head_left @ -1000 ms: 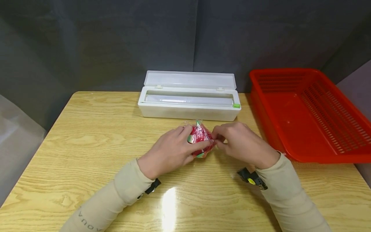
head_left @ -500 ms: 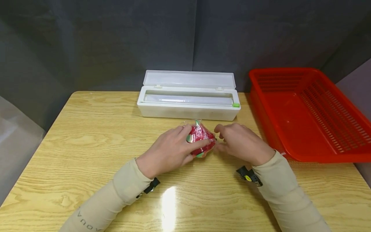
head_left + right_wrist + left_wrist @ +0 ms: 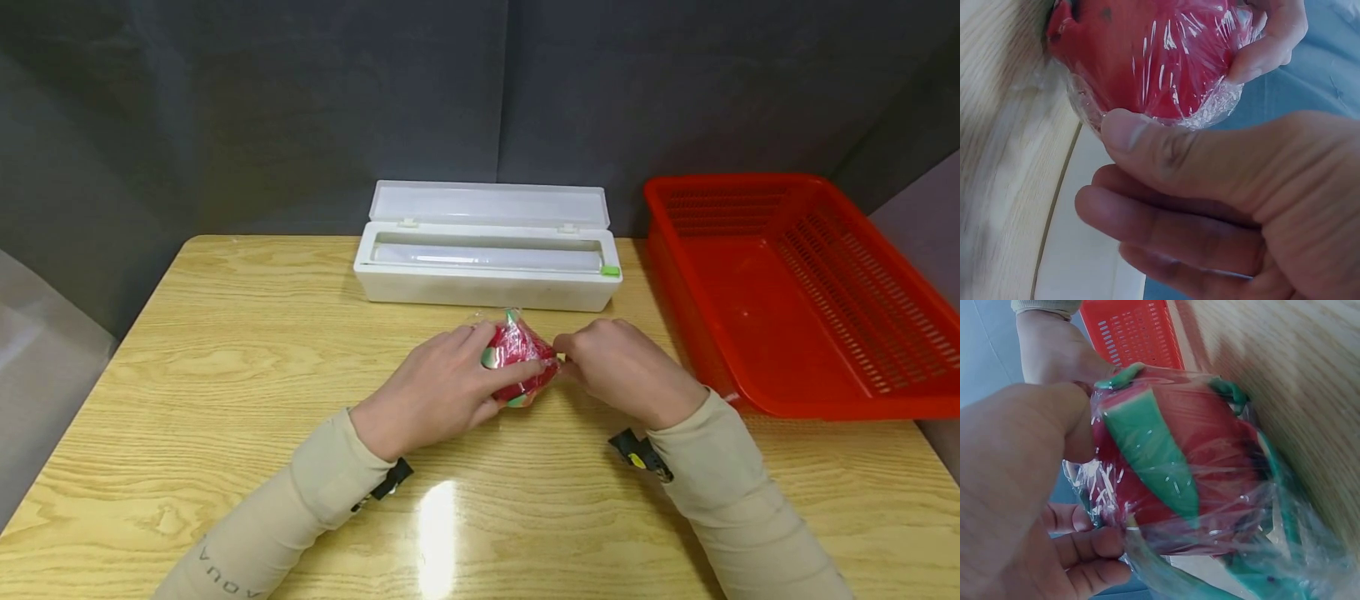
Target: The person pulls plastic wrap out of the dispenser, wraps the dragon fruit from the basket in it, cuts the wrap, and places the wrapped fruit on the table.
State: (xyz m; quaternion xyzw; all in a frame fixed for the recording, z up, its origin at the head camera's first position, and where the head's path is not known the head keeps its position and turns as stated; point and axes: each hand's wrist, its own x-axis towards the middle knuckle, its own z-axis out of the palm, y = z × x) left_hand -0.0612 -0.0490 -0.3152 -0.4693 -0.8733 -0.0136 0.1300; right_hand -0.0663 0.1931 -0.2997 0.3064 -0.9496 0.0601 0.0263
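Observation:
A red dragon fruit (image 3: 517,343) with green scales is wrapped in clear, wrinkled cling film and lies on the table. My left hand (image 3: 435,387) grips it from the left, its fingers spread over the top and near side. In the left wrist view, loose cling film (image 3: 1319,559) trails off one end of the fruit. On the opposite side my right hand (image 3: 626,367) pinches the film's gathered edge. The right wrist view has the thumb (image 3: 1124,130) on the bunched film (image 3: 1216,106); the fingertip behind it is partly hidden.
Behind the hands stands a white cling film box (image 3: 487,287) with its lid up and a roll (image 3: 487,257) inside. A red plastic basket (image 3: 720,333) is at the right of the wooden table (image 3: 225,350). A dark cloth (image 3: 337,108) hangs at the back.
The right hand pinched the film, loosened its fingers half a second ago, and now has them closed on the film's edge again. The left hand and dragon fruit have barely moved.

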